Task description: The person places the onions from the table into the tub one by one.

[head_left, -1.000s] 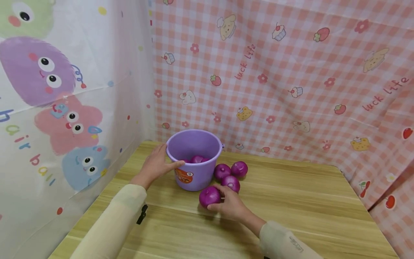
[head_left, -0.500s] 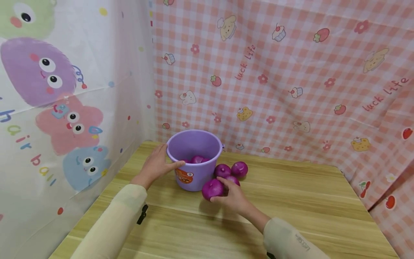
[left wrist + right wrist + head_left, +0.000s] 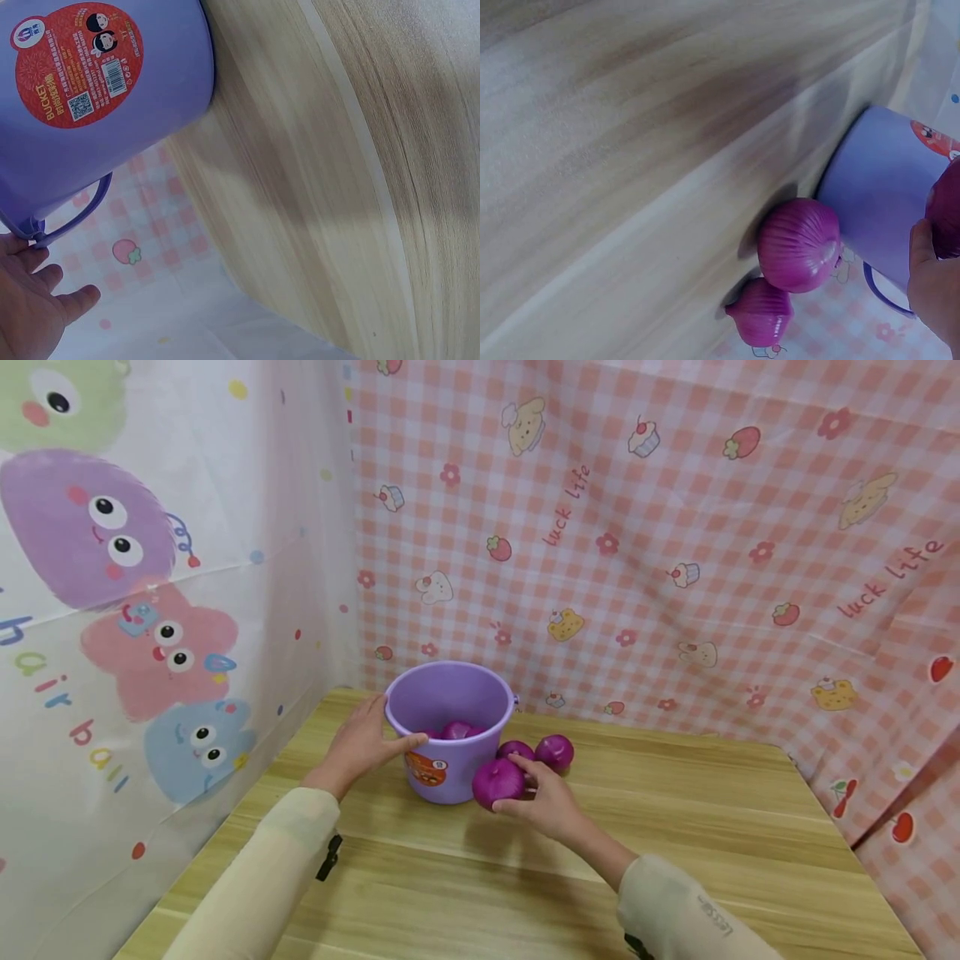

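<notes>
A purple bucket [image 3: 457,768] with red onions [image 3: 456,729] inside stands on the wooden table. My left hand [image 3: 362,742] rests against its left side, thumb laid straight over the front rim. Seen from the left wrist, the fingers [image 3: 69,304] lie loosely extended by the handle joint. My right hand [image 3: 551,802] pinches a red onion [image 3: 497,783] between thumb and fingers, just right of the bucket's front wall and below its rim. Behind it are an onion [image 3: 516,749], partly covered, and another onion [image 3: 555,752]. A third loose onion is mostly hidden behind my right hand.
The wood-grain table [image 3: 675,835] extends to the right and in front of the bucket. A pink checked cloth [image 3: 660,527] hangs behind it, and a white cartoon curtain [image 3: 285,568] hangs at the left. The bucket's handle [image 3: 82,217] hangs down its side.
My right hand has lifted the onion off the table and moved it up and slightly right, in front of the loose onions. The left hand and the bucket have stayed in place.
</notes>
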